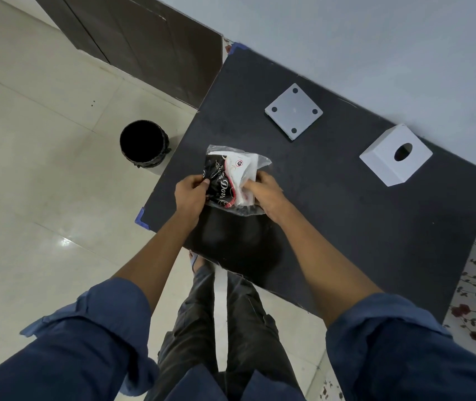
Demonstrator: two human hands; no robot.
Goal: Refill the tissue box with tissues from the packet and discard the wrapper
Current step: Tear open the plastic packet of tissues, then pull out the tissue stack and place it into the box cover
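- Black bench (375, 227) against a pale wall, cream tiled floor.
- Tissue packet (232, 178) held above bench's near-left part, long axis running away from the person.
- Left hand (192, 195) and right hand (262, 192) both grip it.
- White tissue box (395, 154) far right of packet; black bin (144, 143) on floor left.

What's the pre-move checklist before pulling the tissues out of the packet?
1. Clear plastic tissue packet with black-and-red print gripped: ok, left hand and right hand both hold it above the black table.
2. Packet open: cannot tell, right fingers cover that end.
3. White cube tissue box with round hole emptied and ready: cannot tell, inside hidden.
4. White square base plate with four holes off the box: ok, lies apart.
5. Black round bin ready for the wrapper: ok, open on the floor beside the table.
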